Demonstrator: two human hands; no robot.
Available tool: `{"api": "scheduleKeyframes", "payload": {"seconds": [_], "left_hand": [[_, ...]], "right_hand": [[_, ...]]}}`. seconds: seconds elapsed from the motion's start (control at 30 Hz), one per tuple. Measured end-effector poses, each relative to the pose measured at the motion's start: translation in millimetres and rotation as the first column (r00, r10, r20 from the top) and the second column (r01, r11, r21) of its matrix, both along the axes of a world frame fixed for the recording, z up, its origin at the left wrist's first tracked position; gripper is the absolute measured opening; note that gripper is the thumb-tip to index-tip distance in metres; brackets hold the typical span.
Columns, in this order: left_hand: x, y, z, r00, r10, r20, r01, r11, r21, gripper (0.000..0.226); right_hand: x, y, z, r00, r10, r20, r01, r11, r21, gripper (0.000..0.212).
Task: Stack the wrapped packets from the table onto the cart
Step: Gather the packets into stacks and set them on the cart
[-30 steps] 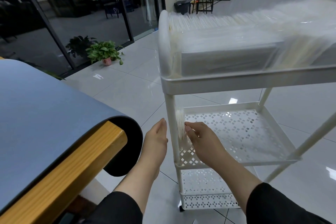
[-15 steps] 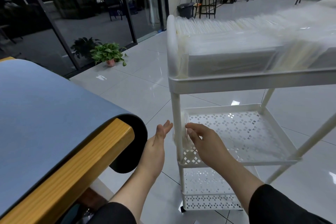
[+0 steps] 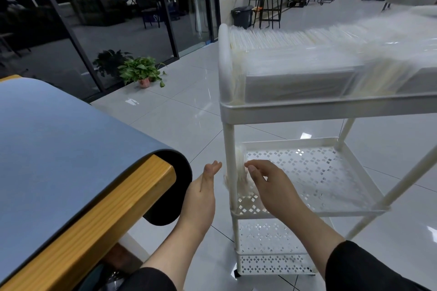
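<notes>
One view, head: I see both hands low at the cart's (image 3: 295, 112) near left post.
Packets: a thin bundle of wrapped packets (image 3: 240, 172) stands on edge on the middle shelf (image 3: 331, 196), against the post, long axis upright.
Right hand (image 3: 272, 186): nearer; bundle lies at its 10 o'clock, touching thumb and fingertips, which are curled in a narrow pinch on it.
Left hand (image 3: 201, 196): fingers straight, together, holding nothing; bundle at its 2 o'clock, post between.
Top tier: already packed with packets (image 3: 295, 64).
Table (image 3: 59, 137): at 9 o'clock; I see no packets on the visible part.
</notes>
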State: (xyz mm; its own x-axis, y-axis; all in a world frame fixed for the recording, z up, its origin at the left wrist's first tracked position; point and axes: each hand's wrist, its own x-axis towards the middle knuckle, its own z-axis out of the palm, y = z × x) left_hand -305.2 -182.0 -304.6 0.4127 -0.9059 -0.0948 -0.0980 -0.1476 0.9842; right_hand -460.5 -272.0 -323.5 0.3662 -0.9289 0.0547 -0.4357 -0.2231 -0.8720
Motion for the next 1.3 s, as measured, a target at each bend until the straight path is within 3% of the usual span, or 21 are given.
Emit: {"api": "scheduleKeyframes", "payload": {"seconds": [0.13,0.23,0.4,0.6,0.73,0.87,1.03,1.1,1.3], "left_hand": [[-3.3,7.3,-2.5,0.995,0.094,0.044,-0.092,0.994,-0.051,0.067],[-9.1,15.8,5.3,0.987,0.15,0.06,-0.146,0.987,-0.067,0.049],[-16.4,38.0,16.0,0.961,0.253,0.109,-0.244,0.966,-0.092,0.041],[-30.2,58.7,40.3,0.904,0.159,0.397,-0.117,0.985,-0.128,0.031],[-43.5,75.6,77.6,0.835,0.132,0.534,-0.044,0.984,-0.175,0.036],[-48.6,105.2,121.1,0.779,0.181,0.601,-0.012,0.962,-0.273,0.036],[-24.0,167.8,176.6,0.644,0.364,0.673,-0.083,0.907,-0.412,0.034],[-0.3,203.4,195.7,0.574,0.458,0.679,-0.145,0.873,-0.466,0.044],[107.5,347.9,229.1,0.348,0.645,0.68,-0.378,0.76,-0.528,0.049]], "right_hand": [[-3.9,2.5,2.3,0.999,0.007,-0.041,-0.008,1.0,-0.027,0.029],[-6.5,7.0,5.6,0.999,0.016,-0.043,-0.017,1.0,-0.018,0.033],[-10.5,18.1,16.5,1.0,-0.001,-0.012,0.0,0.999,-0.043,0.033],[-28.1,41.0,46.6,0.999,-0.034,-0.007,0.032,0.976,-0.218,0.026],[-44.5,70.0,74.4,0.997,0.068,-0.027,-0.073,0.959,-0.273,0.022],[-50.0,109.6,113.3,0.983,0.18,-0.039,-0.181,0.903,-0.39,0.032],[-20.5,171.1,184.1,0.941,0.335,-0.042,-0.309,0.804,-0.508,0.022],[6.8,199.9,213.0,0.907,0.419,-0.042,-0.376,0.761,-0.528,0.018],[133.8,296.3,257.4,0.739,0.666,-0.102,-0.604,0.589,-0.537,0.02]]}}
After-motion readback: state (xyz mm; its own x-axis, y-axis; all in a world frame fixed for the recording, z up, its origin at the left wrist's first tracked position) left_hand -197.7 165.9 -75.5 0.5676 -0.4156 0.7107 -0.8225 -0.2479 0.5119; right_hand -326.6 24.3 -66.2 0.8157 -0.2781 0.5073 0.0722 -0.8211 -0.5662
